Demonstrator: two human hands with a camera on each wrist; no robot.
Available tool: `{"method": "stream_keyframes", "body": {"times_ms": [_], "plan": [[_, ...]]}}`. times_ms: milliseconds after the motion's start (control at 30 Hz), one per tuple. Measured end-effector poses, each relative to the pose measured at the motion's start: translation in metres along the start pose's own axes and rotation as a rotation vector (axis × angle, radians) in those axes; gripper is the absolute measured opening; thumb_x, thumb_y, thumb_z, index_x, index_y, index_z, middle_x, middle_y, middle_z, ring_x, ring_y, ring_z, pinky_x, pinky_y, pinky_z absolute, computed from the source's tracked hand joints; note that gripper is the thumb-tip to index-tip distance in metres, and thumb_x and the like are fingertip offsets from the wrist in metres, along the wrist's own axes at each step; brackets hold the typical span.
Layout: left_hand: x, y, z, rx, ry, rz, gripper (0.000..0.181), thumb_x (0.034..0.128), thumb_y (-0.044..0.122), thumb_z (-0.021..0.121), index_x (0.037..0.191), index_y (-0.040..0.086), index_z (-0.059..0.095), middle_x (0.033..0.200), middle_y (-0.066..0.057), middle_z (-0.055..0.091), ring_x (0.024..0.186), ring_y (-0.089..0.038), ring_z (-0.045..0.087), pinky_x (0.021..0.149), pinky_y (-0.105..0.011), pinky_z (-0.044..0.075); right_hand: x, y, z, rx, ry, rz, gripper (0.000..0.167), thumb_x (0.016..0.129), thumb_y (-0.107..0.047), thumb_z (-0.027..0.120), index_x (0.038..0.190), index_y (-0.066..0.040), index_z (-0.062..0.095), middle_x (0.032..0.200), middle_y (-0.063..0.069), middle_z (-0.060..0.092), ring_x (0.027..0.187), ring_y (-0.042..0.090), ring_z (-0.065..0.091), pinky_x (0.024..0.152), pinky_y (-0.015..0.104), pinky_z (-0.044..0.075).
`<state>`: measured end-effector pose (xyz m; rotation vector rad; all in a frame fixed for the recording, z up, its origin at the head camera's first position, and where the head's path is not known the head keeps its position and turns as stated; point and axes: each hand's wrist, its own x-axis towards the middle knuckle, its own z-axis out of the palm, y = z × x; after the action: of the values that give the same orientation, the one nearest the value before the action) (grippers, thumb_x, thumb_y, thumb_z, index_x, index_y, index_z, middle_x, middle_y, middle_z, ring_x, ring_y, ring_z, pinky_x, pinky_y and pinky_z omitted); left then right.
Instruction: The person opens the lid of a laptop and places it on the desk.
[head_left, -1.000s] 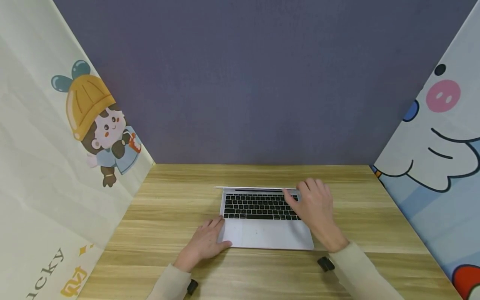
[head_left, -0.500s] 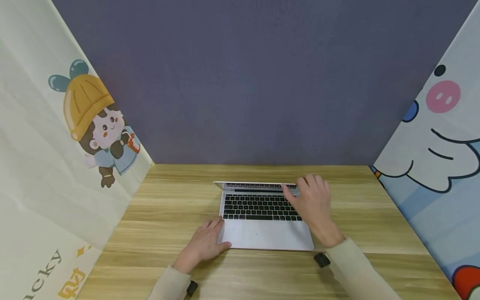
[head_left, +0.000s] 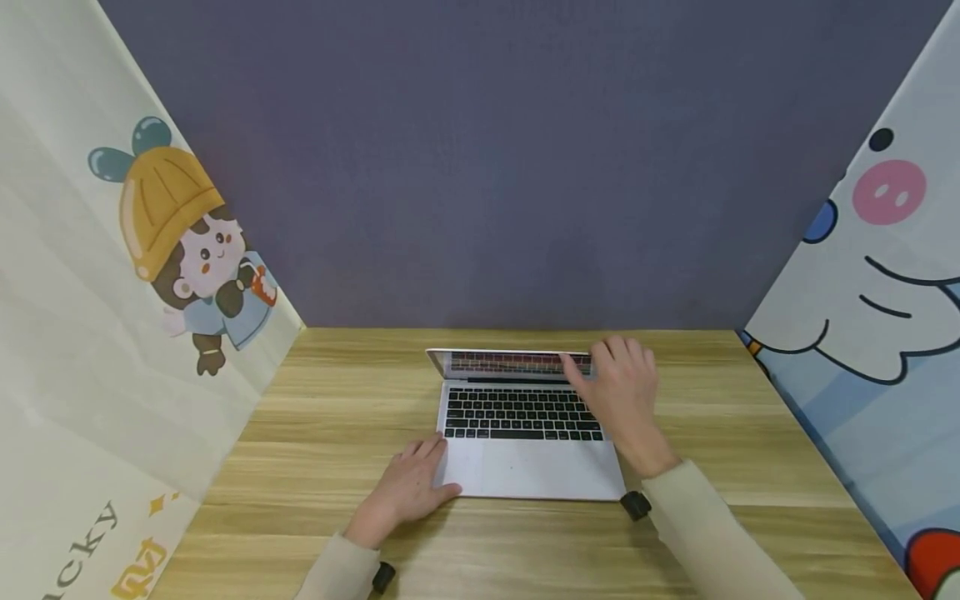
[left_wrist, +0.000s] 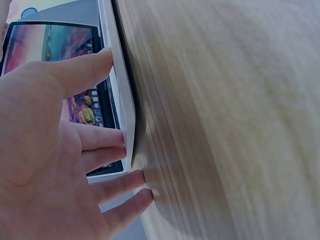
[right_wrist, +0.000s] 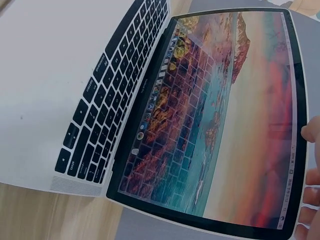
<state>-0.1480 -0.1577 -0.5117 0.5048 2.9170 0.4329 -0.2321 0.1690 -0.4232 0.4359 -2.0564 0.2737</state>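
A silver laptop (head_left: pixel 532 471) sits on the table, its lid (head_left: pixel 517 364) raised and its black keyboard (head_left: pixel 521 414) exposed. My right hand (head_left: pixel 624 396) pinches the lid's upper edge near the right corner, thumb on the screen side and fingers behind. In the right wrist view, the lit screen (right_wrist: pixel 240 115) displays a coastal picture with the keyboard reflected in it; part of the right hand (right_wrist: pixel 313 190) shows at the lid's edge. My left hand (head_left: pixel 411 485) rests at the base's front left corner. Its nearly straight thumb and fingers (left_wrist: pixel 102 134) touch the edge in the left wrist view.
The wooden table (head_left: pixel 322 417) extends around the laptop. A dark blue-grey panel (head_left: pixel 517 167) stands along its back edge. Pale cartoon-printed panels flank it, one at left (head_left: pixel 67 292) and one at right (head_left: pixel 810 308). Black wrist devices show at both cuffs.
The lid has tilted further back and up, with my right hand moving along with it, so more of the screen shows. My left hand has stayed in place at the base.
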Motion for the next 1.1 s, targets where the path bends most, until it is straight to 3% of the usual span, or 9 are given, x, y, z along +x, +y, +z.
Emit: {"method": "stream_keyframes", "body": {"times_ms": [367,1100], "plan": [[0.001,0.0,0.0,0.008,-0.018,-0.012,0.083,0.0923,0.054,0.067,0.15,-0.002,0.044,0.158,-0.02,0.039,0.138,-0.045,0.041,0.108,-0.063,0.039,0.01,0.004,0.007,-0.048,-0.034,0.027,0.044,0.084,-0.04,0.079,0.078,0.002,0.066,0.08,0.018,0.066,0.073,0.038,0.059,0.058,0.047,0.044],[0.001,0.001,0.001,-0.012,-0.017,-0.021,0.084,0.0919,0.053,0.068,0.151,-0.001,0.043,0.158,-0.02,0.038,0.139,-0.044,0.04,0.109,-0.064,0.037,0.026,0.013,0.021,-0.03,-0.033,0.029,0.042,0.086,-0.039,0.079,0.08,0.001,0.067,0.078,0.016,0.063,0.074,0.038,0.056,0.06,0.048,0.041]]}}
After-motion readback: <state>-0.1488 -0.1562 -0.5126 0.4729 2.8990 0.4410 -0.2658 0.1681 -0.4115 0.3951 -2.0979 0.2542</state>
